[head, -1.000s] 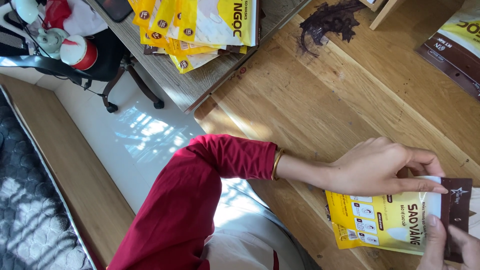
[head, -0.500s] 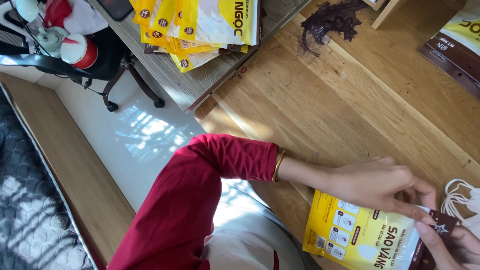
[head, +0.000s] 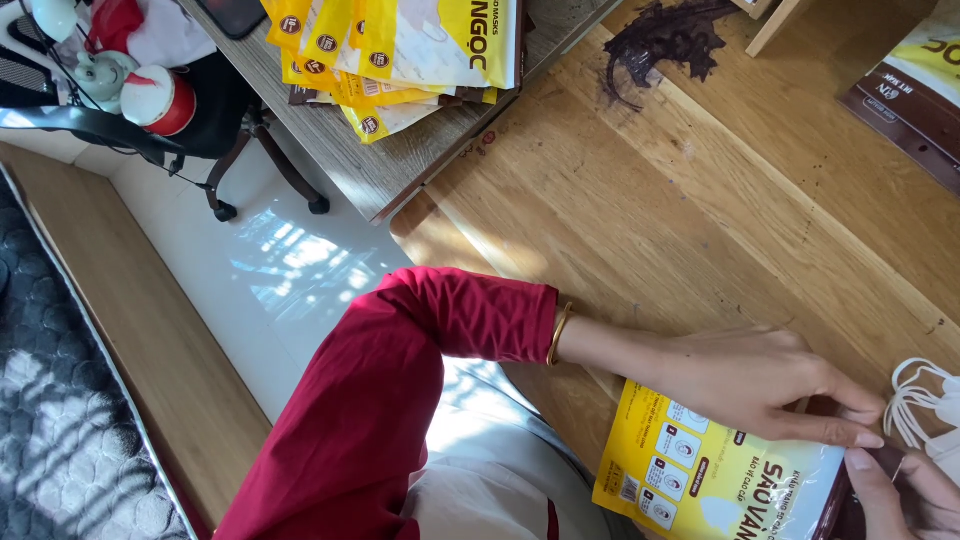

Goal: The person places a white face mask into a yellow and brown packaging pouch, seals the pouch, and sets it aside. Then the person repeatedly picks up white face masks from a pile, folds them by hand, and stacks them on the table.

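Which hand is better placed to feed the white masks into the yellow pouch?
Probably the right hand: it sits at the mouth of the yellow pouch, right beside the loops of the white masks. The left hand holds the pouch down on the table, so it is occupied.

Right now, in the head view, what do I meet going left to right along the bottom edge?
Grey quilted mattress → wooden bed edge → red sleeve → gold bangle → yellow pouch → left hand → white mask loops.
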